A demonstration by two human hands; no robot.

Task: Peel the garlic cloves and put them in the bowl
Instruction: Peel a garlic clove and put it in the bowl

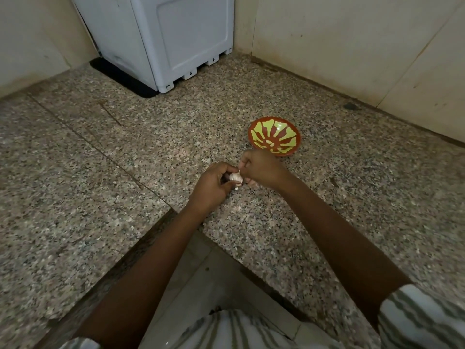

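Note:
My left hand (pixel 214 183) grips a white garlic bulb (pixel 236 178) above the speckled granite counter. My right hand (pixel 261 170) pinches a bit of papery skin at the bulb's top right side. Both hands meet just in front of a red bowl with a yellow-green pattern (pixel 274 136), which stands on the counter. One or two pale peeled cloves (pixel 269 142) lie in the bowl's bottom.
A white appliance (pixel 161 39) stands on a black mat at the back corner of the granite counter (pixel 100 172). Beige tiled walls (pixel 352 46) close the back and right. The counter's inner corner edge (pixel 186 217) lies below my forearms.

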